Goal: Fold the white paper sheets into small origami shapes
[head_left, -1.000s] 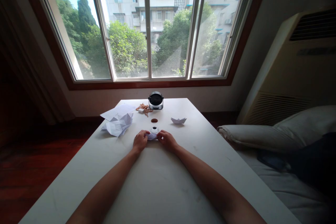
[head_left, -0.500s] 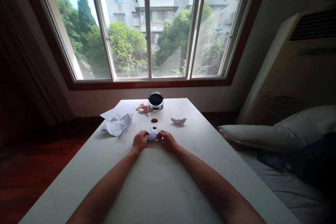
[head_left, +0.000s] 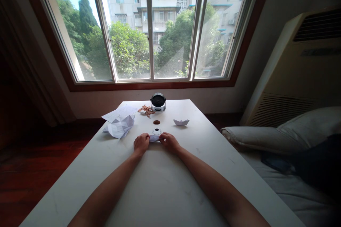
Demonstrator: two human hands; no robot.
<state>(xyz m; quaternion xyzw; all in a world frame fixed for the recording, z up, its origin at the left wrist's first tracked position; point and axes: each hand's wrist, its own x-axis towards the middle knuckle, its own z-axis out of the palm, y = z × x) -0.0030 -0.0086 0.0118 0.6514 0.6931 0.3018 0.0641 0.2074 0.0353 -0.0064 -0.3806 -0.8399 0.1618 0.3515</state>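
Both my hands rest on the white table [head_left: 160, 191] near its middle, pinching a small folded piece of white paper [head_left: 154, 138] between them. My left hand [head_left: 141, 143] grips the paper's left end with curled fingers. My right hand [head_left: 169, 142] grips its right end the same way. Just beyond the paper lies a small round white object with a dark centre [head_left: 156, 131]. A finished white paper boat [head_left: 181, 122] sits further back to the right.
Crumpled and flat white sheets [head_left: 119, 124] lie at the back left. A brown disc [head_left: 156, 122], a tangle of orange cord [head_left: 146, 110] and a small round fan-like device [head_left: 158, 101] stand near the window. A bed with a pillow [head_left: 287, 131] borders the table's right side.
My left hand has shifted very slightly to the left on the paper. Otherwise the hands and objects stay where they were.
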